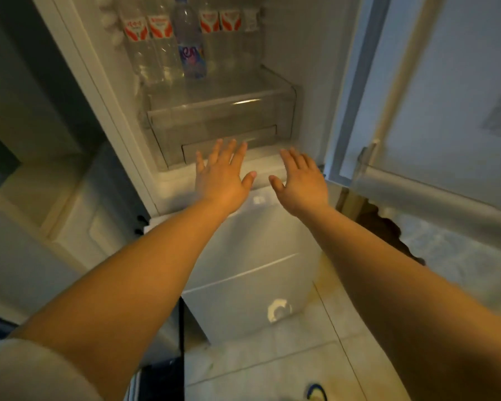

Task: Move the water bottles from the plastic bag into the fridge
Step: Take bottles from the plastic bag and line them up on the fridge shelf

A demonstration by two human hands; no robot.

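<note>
Several clear water bottles (154,41) with red-and-white labels stand on the lowest shelf of the open fridge (122,134). Among them is a taller bottle (190,39) with a blue-and-pink label. My left hand (222,176) and my right hand (300,180) reach forward side by side, fingers straight and spread, palms down, empty, in front of the clear crisper drawer (220,117) below the shelf. The plastic bag is out of view.
The fridge door (434,91) stands open at the right, with a door shelf (434,198) sticking out. A closed white freezer drawer front (252,270) sits below my hands. A white cabinet (78,227) flanks the left. Pale floor tiles (272,366) lie below.
</note>
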